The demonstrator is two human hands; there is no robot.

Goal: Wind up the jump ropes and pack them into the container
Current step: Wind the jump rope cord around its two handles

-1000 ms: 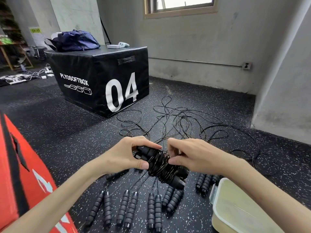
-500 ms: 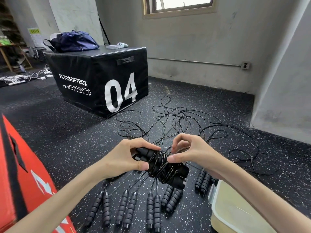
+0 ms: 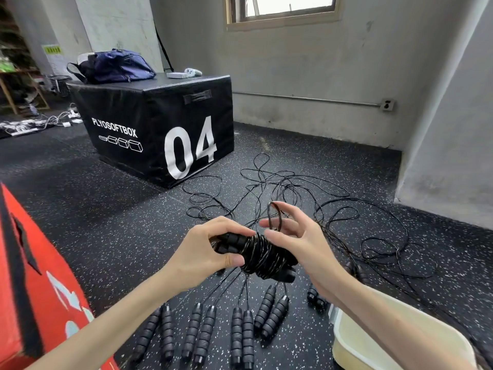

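Observation:
My left hand [image 3: 205, 249] grips the pair of black foam handles of a jump rope bundle [image 3: 262, 256], whose cord is wound many times round the handles. My right hand [image 3: 296, 236] is just right of the bundle, fingers spread, with the last small loop of cord [image 3: 274, 213] hooked over its fingers. Several other black jump-rope handles [image 3: 240, 332] lie in pairs on the floor below my hands. Their loose cords [image 3: 306, 188] spread in a tangle beyond them. A cream plastic container [image 3: 352, 340] stands at the lower right, partly under my right forearm.
A black plyo box marked 04 [image 3: 160, 134] stands ahead left with a blue bag [image 3: 114, 66] on it. A red padded block [image 3: 32, 276] is close on my left. Grey walls close the right side. The floor is speckled black rubber [image 3: 106, 222].
My right hand has lifted off the bundle and opened its fingers, raising a small loop of cord above the wound handles. My left hand has kept its grip.

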